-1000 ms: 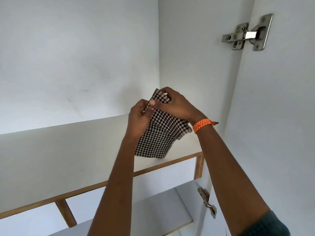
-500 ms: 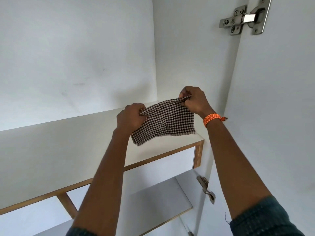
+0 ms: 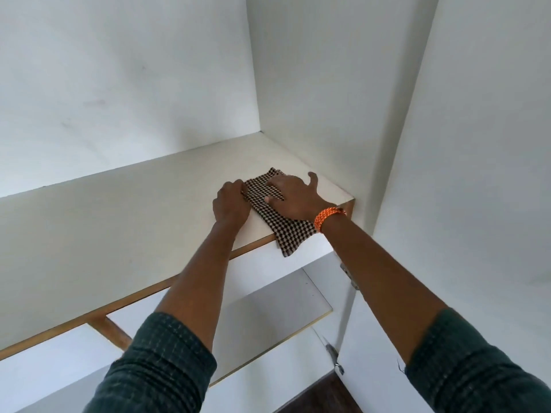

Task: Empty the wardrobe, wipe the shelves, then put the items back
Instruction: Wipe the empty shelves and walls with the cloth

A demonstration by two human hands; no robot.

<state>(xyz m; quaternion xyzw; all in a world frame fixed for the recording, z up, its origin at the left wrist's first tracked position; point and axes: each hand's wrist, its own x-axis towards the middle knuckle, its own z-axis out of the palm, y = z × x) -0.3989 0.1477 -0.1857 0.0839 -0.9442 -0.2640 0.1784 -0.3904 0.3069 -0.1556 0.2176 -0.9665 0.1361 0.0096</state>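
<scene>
A black-and-white checked cloth [image 3: 268, 201] lies flat on the white upper shelf [image 3: 134, 222] of the wardrobe, near its right front corner. One corner of the cloth hangs over the shelf's front edge. My right hand [image 3: 293, 199], with an orange wristband, presses flat on the cloth with fingers spread. My left hand [image 3: 231, 204] pinches the cloth's left edge. The rest of the upper shelf is bare.
A lower white shelf [image 3: 268, 323] sits below, with a wooden support [image 3: 113, 332] under the upper shelf's front edge. The open wardrobe door [image 3: 477, 174] stands on the right, with a metal hinge [image 3: 334, 357] low on its edge. Dark floor [image 3: 322, 394] shows at the bottom.
The cloth was held up in the air between both hands, then spread; now it lies on the upper shelf with my right hand flat on it. The camera view has dropped lower.
</scene>
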